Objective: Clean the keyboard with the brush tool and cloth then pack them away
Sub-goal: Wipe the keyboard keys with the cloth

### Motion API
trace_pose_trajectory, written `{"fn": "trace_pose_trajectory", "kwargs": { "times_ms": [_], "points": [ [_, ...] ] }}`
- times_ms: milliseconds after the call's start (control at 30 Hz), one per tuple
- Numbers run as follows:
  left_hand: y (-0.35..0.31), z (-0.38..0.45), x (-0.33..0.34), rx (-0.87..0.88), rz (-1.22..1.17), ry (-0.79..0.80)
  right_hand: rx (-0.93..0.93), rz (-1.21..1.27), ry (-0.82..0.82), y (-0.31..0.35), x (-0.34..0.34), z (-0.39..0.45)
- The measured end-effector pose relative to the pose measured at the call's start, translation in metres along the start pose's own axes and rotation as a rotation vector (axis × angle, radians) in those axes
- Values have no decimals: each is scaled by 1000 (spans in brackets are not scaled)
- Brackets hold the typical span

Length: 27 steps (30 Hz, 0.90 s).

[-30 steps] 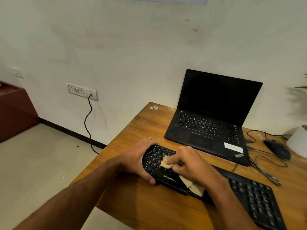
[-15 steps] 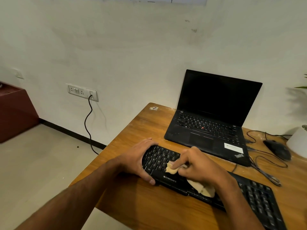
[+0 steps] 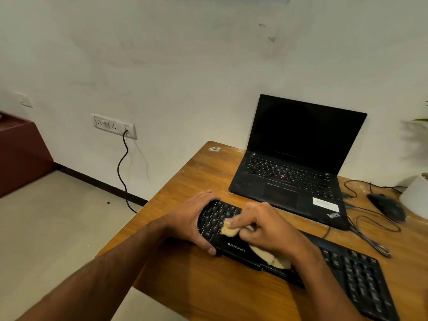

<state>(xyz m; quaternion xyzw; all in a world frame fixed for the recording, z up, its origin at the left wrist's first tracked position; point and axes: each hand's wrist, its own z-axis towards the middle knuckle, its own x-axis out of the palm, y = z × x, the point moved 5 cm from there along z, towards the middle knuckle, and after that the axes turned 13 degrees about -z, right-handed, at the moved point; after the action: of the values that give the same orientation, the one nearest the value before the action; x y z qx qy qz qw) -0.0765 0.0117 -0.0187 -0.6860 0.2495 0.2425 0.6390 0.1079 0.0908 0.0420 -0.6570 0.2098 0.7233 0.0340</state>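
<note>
A long black keyboard point(image 3: 354, 272) lies slantwise across the near part of the wooden desk point(image 3: 185, 286). My left hand point(image 3: 192, 221) grips its left end, thumb curled over the front edge and fingers over the far edge. My right hand point(image 3: 266, 230) presses a beige cloth point(image 3: 228, 230) onto the keys at the left part of the keyboard; its fingers curl round the cloth. More of the cloth sticks out under my right wrist. I see no brush tool.
An open black laptop point(image 3: 291, 179) stands behind the keyboard. A black mouse point(image 3: 386, 206) with tangled cables lies at the right, beside a white pot point(image 3: 416, 195). The desk's left edge drops to the floor; a cable hangs from a wall socket point(image 3: 114, 126).
My right hand has slid the cloth back to the left over the keys after a short move right. My left hand has kept its hold on the keyboard's end.
</note>
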Motion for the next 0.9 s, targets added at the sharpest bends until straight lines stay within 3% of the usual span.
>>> {"fn": "trace_pose_trajectory", "kwargs": {
  "times_ms": [100, 267, 467, 667, 833, 900],
  "points": [
    [2, 0, 1, 4, 0, 2, -75, -51, -17, 16, 12, 7],
    [2, 0, 0, -3, -6, 0, 59, 41, 132, -13, -1, -12],
    [2, 0, 0, 16, -1, -11, -83, 35, 27, 23, 9, 1],
    [-1, -1, -1, 5, -5, -11, 34, 139, 222, -6, -2, -16],
    [-1, -1, -1, 24, -10, -19, -89, 49, 65, 20, 8, 0],
    [-1, -1, 0, 30, -9, -18, -119, 41, 80, 25, 12, -1]
  ]
}}
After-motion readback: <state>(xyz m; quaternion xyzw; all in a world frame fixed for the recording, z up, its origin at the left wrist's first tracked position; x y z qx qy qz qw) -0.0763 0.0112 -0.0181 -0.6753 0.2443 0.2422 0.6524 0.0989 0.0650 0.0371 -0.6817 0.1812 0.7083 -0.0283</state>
